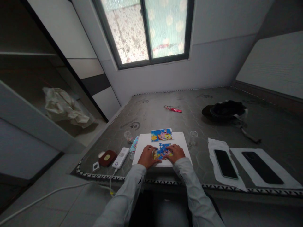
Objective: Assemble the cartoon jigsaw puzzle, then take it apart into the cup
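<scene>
Both grips flat, unclenched, left hand [147,155] and right hand [175,152] on crosswise puzzle [162,151].

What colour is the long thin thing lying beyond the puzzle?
Red or pink, seen from the head view.

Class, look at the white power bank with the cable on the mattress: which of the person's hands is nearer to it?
Left. The left hand rests on the puzzle, just right of the power bank. The right hand lies beyond the puzzle's far side, farther away.
</scene>
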A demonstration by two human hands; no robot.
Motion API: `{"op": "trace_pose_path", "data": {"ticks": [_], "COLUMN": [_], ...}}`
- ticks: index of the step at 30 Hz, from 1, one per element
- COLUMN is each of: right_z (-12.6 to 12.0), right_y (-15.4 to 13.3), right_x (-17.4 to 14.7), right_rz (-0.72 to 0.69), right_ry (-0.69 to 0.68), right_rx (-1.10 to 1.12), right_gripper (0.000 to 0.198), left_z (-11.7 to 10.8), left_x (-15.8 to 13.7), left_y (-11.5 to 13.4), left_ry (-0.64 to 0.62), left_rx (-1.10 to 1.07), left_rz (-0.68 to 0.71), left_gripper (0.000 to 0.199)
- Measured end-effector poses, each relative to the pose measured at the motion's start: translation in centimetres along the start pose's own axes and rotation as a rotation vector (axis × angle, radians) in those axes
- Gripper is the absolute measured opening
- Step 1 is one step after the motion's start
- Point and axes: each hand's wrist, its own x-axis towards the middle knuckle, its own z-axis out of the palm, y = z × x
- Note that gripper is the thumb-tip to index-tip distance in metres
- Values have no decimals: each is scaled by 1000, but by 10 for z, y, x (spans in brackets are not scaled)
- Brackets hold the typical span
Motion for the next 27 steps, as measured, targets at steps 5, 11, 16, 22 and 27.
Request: {"op": "trace_pose_path", "data": {"ticks": [5,11,16,22,27], "right_z": [-1,-1,0,1,1], "right_y": [-1,-2,-3,-4,-5], "right_x": [-1,0,-2,-3,-3], "right_rz": [9,28,51,69,73], "right_ry": [10,13,30,50,55], "right_rx": [10,4,-5,-11,-14], "right_gripper": [43,43,41,39,38], "left_z": [-8,-13,-15,-13,-13], "left_x": [11,22,22,20,20], "left_y": [1,15,23,24,24], "left_ry": [-121,-235,-270,-295,-307], "left_rx": [113,197,241,261,263], "left_rz": [-81,-135,-141,-153,-145], "left_gripper": [37,36,36,34,36]}}
